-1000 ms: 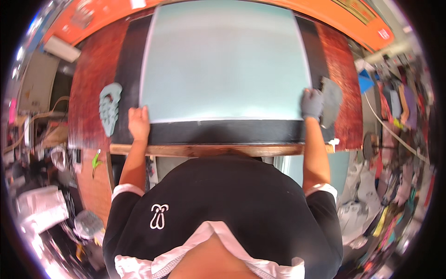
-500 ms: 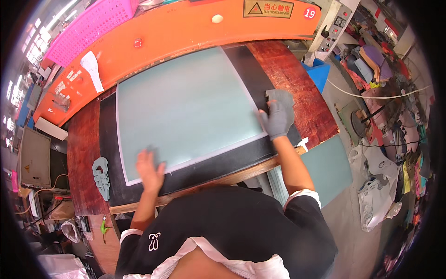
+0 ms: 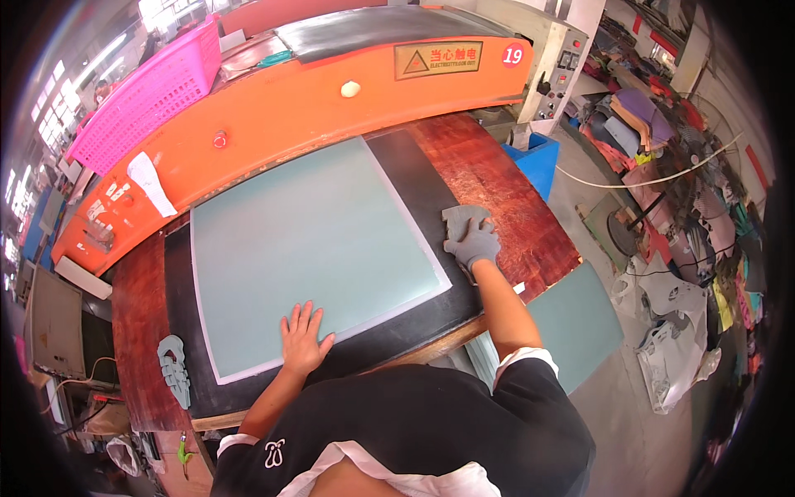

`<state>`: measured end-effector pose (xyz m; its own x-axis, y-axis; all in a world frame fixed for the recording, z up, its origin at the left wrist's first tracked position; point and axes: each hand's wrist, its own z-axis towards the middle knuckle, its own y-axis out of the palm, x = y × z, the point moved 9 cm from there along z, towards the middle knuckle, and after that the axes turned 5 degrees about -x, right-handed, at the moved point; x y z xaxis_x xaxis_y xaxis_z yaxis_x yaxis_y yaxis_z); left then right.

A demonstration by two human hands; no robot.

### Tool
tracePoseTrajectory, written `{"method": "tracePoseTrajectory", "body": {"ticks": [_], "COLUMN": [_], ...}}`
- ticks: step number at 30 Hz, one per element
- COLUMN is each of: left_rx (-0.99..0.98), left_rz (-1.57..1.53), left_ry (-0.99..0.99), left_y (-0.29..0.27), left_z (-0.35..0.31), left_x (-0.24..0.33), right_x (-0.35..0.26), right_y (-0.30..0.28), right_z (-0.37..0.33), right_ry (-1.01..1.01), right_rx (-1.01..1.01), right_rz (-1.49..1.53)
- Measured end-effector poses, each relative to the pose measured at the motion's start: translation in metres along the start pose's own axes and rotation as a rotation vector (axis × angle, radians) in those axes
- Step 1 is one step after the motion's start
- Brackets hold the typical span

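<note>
A large pale grey-green sheet [image 3: 306,248] with a light border lies flat on a black board [image 3: 414,178]. My bare left hand [image 3: 305,341] rests palm down on its near edge, fingers spread. On my right hand [image 3: 476,244] is a grey glove, with bare fingertips showing. Its fingers curl over a grey flat piece [image 3: 460,215] at the right side of the black board, beside the sheet. The glove hides part of that piece, so its full shape does not show. At the far left lies a stack of small grey-green cut-out pieces [image 3: 173,371].
Behind the red-brown worktop [image 3: 530,224] runs an orange machine beam [image 3: 290,116] with a red button [image 3: 219,139]. A pink basket [image 3: 149,95] stands on it. To the right are a control box [image 3: 563,74], a blue bin [image 3: 537,166] and heaped scraps [image 3: 662,290].
My left hand has moved right along the sheet's near edge and settled flat. My right hand has drawn back from the sheet's edge with the grey piece. The view has shifted.
</note>
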<state>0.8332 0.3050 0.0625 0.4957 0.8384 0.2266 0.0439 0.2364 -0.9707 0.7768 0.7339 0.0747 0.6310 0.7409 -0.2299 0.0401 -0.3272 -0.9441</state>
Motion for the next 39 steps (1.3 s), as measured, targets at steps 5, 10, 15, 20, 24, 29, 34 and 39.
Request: {"method": "tracePoseTrajectory", "body": {"ticks": [5, 10, 15, 20, 24, 29, 34, 39], "left_rx": [0.022, 0.059, 0.234, 0.340, 0.374, 0.415, 0.288, 0.330], "left_rz": [0.002, -0.132, -0.348, -0.087, -0.248, -0.448, -0.600, -0.726], "left_ry": [0.010, 0.043, -0.040, -0.300, -0.274, -0.229, -0.169, -0.101], "left_y": [-0.002, -0.004, -0.025, -0.067, -0.065, -0.051, -0.048, -0.056], "left_z": [-0.001, -0.003, -0.045, -0.148, -0.179, -0.184, -0.188, -0.183], "left_x": [0.002, -0.007, -0.080, -0.189, -0.224, -0.236, -0.246, -0.262], "right_x": [0.000, 0.009, -0.019, -0.146, -0.267, -0.391, -0.440, -0.429], "right_y": [0.001, -0.008, -0.005, 0.037, 0.101, 0.153, 0.170, 0.180], "right_z": [-0.001, 0.005, -0.020, -0.118, -0.215, -0.300, -0.335, -0.341], "right_ry": [-0.088, -0.130, -0.328, -0.637, -0.640, -0.765, -0.819, -0.859], "right_rx": [0.031, 0.072, 0.095, -0.187, -0.483, -0.436, -0.119, -0.022], "right_rz": [-0.042, 0.222, 0.884, 1.038, 1.016, 0.819, 0.333, 0.248]}}
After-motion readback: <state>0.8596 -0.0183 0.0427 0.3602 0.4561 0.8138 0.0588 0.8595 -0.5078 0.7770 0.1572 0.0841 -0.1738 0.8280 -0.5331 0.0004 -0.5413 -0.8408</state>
